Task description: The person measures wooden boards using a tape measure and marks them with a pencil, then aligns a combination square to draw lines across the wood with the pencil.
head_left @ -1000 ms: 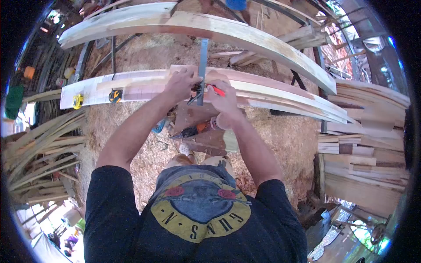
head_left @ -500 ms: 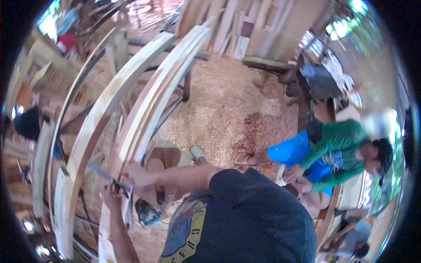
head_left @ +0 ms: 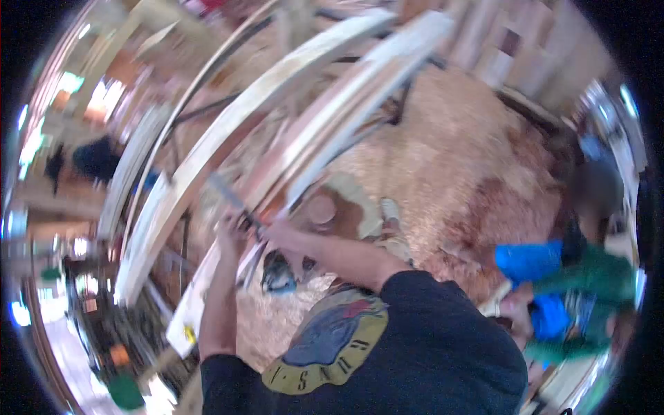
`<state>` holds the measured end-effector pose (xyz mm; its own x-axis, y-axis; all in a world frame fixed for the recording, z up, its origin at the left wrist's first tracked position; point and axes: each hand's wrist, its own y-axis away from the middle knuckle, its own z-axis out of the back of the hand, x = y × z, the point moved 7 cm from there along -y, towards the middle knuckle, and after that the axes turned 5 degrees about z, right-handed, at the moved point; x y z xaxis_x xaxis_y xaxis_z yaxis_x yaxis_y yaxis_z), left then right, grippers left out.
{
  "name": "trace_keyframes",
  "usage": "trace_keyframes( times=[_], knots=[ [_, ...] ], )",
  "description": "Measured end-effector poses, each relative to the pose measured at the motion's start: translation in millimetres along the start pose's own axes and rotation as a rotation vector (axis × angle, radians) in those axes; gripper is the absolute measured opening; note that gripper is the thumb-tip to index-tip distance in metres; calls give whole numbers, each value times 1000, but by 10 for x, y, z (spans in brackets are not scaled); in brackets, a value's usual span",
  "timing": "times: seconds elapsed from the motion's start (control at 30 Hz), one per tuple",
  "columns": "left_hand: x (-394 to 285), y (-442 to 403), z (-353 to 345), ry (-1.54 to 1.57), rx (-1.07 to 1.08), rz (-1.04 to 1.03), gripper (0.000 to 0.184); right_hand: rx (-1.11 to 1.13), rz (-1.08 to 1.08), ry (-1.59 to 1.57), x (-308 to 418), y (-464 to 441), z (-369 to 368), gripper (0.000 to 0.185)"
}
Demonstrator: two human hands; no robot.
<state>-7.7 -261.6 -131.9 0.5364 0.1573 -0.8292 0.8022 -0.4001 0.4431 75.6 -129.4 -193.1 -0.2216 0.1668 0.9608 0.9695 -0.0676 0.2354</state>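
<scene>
My left hand [head_left: 233,229] is closed around the dark head of a metal square [head_left: 226,190], whose blade points up and left across the gap between the boards. Beside it, my right hand [head_left: 280,234] is closed near the square's head; what it holds is blurred. Both hands are over the stacked pale boards [head_left: 353,90]. A long curved beam [head_left: 266,90] lies to their left. Under my right forearm, a blue and black item [head_left: 279,273] rests on the floor, too blurred to name.
A person in a green top [head_left: 588,277] is at the right, with blue cloth [head_left: 529,261] in front. Wood shavings [head_left: 443,159] cover the floor. A yellow tape measure [head_left: 189,334] lies on the boards' near end. Planks [head_left: 512,41] stand at the upper right.
The view has swung from facing the boards squarely to a tilted angle, and the person in green has come into view at the right. Both hands remain close together by the square.
</scene>
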Motion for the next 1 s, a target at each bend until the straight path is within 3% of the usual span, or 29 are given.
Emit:
trace_keyframes(
  times=[0.03, 0.07, 0.13, 0.2, 0.3, 0.33, 0.43, 0.67, 0.77, 1.0],
  knots=[
    [63, -58, 54, 193, 33, 70, 31, 24, -71, 147, 44, 27, 70, 35],
    [-6, -19, 32, -45, 44, -78, 33, 14, -102, 149, 101, 72, 106, 30],
    [-165, 91, -97, -726, -42, -339, 39, 0, -134, 218, 246, 123, 158, 26],
    [-393, 269, -403, -1612, -226, -550, 44, -4, -121, 346, 352, 160, 217, 27],
    [-374, 270, -478, -1683, -275, -633, 44, 22, -129, 237, 224, 164, 288, 28],
    [-398, 285, -560, -1661, -288, -619, 48, 2, -181, 431, 198, 125, 362, 28],
    [-467, 295, -856, -1641, -252, -741, 49, -90, 17, 186, -19, 12, 500, 30],
    [-387, 78, -1016, -1610, -271, -668, 47, 38, -107, 215, 432, 121, 822, 26],
    [-401, 46, -1018, -1612, -262, -693, 43, -14, 1, 193, 564, 124, 844, 25],
    [-383, 8, -993, -1618, -276, -739, 36, -8, -37, 120, 331, 6, 818, 20]
  ],
)
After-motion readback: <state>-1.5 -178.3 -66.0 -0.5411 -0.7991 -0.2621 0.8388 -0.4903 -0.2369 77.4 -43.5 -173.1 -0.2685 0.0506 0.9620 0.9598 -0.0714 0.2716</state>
